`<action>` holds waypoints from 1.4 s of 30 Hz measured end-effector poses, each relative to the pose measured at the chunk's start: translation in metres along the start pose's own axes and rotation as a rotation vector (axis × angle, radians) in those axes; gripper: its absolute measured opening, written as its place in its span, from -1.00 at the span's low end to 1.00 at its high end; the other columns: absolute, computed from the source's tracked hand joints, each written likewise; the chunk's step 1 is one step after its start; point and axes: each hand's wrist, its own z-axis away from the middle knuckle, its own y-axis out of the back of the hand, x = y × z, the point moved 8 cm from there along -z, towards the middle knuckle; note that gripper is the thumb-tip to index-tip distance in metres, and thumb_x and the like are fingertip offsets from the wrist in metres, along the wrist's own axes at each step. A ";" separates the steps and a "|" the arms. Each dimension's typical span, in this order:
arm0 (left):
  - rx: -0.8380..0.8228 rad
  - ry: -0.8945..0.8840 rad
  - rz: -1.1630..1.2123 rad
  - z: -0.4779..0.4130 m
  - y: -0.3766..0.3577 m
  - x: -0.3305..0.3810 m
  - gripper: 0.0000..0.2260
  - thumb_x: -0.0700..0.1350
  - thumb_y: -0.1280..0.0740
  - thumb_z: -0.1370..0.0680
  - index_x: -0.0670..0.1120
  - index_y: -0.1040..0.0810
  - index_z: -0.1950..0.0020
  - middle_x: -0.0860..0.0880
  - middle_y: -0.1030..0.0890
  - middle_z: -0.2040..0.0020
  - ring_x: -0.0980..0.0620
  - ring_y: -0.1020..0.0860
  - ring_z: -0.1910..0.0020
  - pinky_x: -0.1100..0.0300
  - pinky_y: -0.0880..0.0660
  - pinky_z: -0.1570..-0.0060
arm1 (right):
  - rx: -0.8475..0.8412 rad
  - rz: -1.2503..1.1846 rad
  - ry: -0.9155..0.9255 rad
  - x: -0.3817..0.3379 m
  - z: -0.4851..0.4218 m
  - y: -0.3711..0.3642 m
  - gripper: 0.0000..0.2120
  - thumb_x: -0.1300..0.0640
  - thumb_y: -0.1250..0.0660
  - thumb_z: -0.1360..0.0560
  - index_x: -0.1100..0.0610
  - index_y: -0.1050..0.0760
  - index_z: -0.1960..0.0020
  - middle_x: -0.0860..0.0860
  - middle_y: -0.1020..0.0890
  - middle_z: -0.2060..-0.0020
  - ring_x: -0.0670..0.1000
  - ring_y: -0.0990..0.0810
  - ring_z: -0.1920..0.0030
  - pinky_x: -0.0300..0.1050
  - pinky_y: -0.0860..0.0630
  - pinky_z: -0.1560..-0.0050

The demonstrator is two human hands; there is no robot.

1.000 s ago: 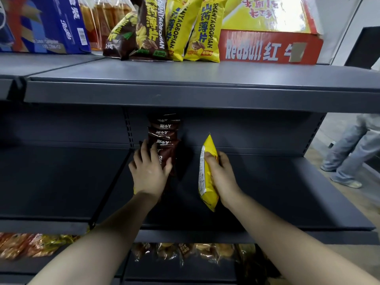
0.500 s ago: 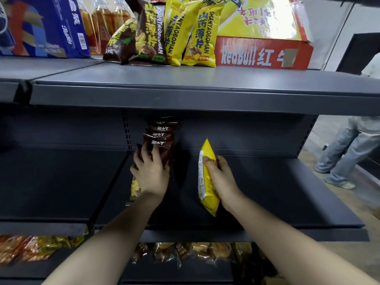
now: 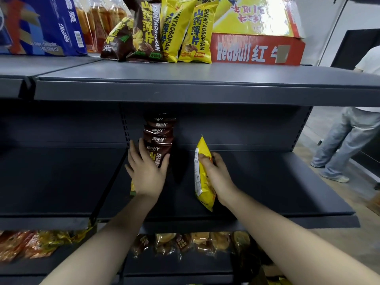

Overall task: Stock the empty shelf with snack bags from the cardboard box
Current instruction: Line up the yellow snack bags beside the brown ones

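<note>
Your right hand [image 3: 218,175] has its fingers curled round the yellow snack bag [image 3: 202,177], the thumb pinching the near edge just below the bag's top corner. The bag is held edge-on and upright, its top corner pointing at the back panel and its bottom corner low over the front of the middle shelf [image 3: 277,192]. You cannot tell whether that corner touches the shelf.

Your left hand [image 3: 147,173] grips nothing. It lies flat, fingers straight and spread, against the front of the row of brown snack bags [image 3: 159,138], with the thumb out along the front bag's right side. The row stands upright at the left end of that shelf section and runs back to the back panel, next to the slotted upright. The yellow bag is apart from it, to the right, with bare shelf between them.

On the top shelf [image 3: 185,77] brown chip bags [image 3: 141,36] lean against yellow chip bags [image 3: 185,31]. A red and yellow Red Bull carton [image 3: 257,50] is just to their right, with bottles [image 3: 96,23] and a blue carton [image 3: 41,27] to their left.

Under the middle shelf, small wrapped snacks [image 3: 185,243] line the bottom shelf, with red and orange packets [image 3: 24,245] further left. At the far right another person [image 3: 349,140] in light trousers stands on the floor.
</note>
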 end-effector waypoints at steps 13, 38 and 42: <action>-0.180 0.185 -0.027 0.038 -0.015 -0.034 -0.06 0.05 -0.52 -0.35 -0.26 -0.05 -0.52 -0.33 -0.35 -0.16 -0.34 -0.41 -0.11 -0.29 -0.38 -0.16 | 0.024 -0.022 0.010 -0.001 -0.012 -0.012 -0.69 -0.05 -0.29 -0.55 0.02 -0.39 -0.25 0.03 -0.57 -0.12 0.04 -0.58 -0.11 0.07 -0.53 -0.21; -0.012 -0.356 -0.162 -0.019 0.019 0.025 -0.49 0.03 -0.15 -0.49 -0.17 -0.36 -0.39 -0.22 -0.36 -0.39 -0.23 -0.32 -0.40 -0.17 -0.34 -0.28 | 0.334 0.569 0.297 -0.040 -0.088 -0.026 -0.36 -0.05 -0.36 -0.48 0.04 -0.15 -0.45 0.13 -0.20 -0.33 0.18 -0.26 -0.34 -0.05 -0.35 -0.05; -0.018 -0.394 -0.219 -0.022 0.007 0.027 -0.50 0.05 -0.12 -0.52 -0.18 -0.37 -0.39 -0.23 -0.38 -0.39 -0.23 -0.33 -0.40 -0.14 -0.36 -0.27 | 0.398 0.663 0.292 -0.043 -0.109 -0.042 -0.36 -0.06 -0.36 -0.48 0.13 -0.16 -0.42 0.17 -0.20 -0.33 0.20 -0.23 -0.34 0.04 -0.41 -0.10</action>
